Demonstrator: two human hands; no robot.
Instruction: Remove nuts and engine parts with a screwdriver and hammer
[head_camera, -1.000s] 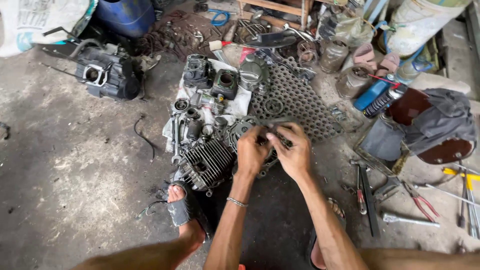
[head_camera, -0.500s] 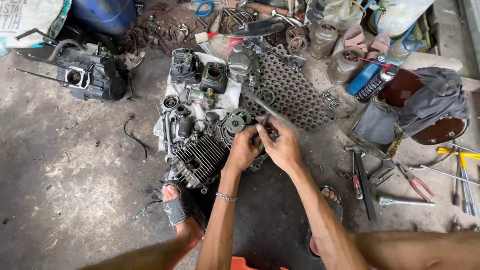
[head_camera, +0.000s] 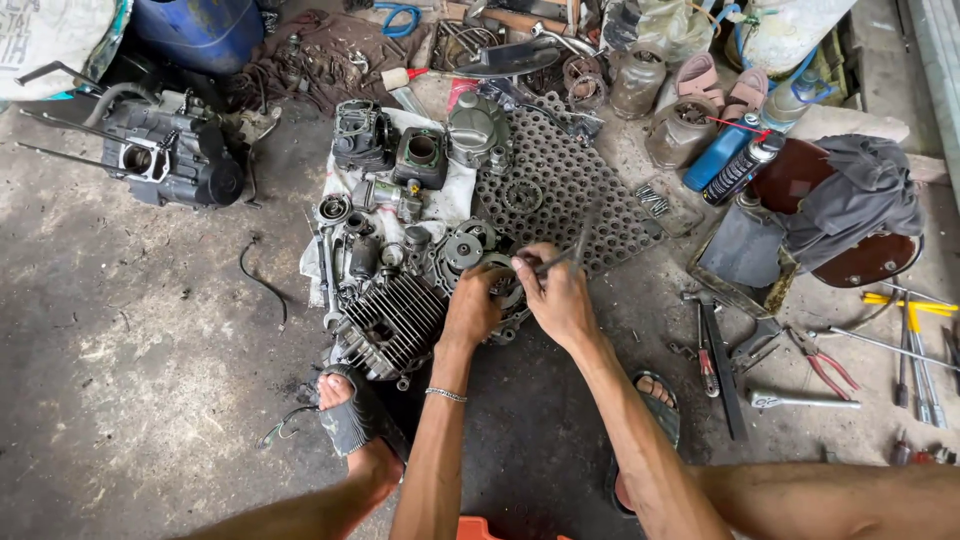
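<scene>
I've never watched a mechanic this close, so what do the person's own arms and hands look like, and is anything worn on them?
Both arms are bare to past the elbow, no sleeves and no gloves. The left hand has a thin silvery chain bracelet round its wrist. The right hand wears nothing that shows: no watch, no band. Whether any ring sits on the fingers is too small to tell.

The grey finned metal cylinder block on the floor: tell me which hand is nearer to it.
Left. The left hand rests just beside the grey finned metal cylinder block, at its right edge. The right hand is farther right, holding a thin metal tool.
</scene>
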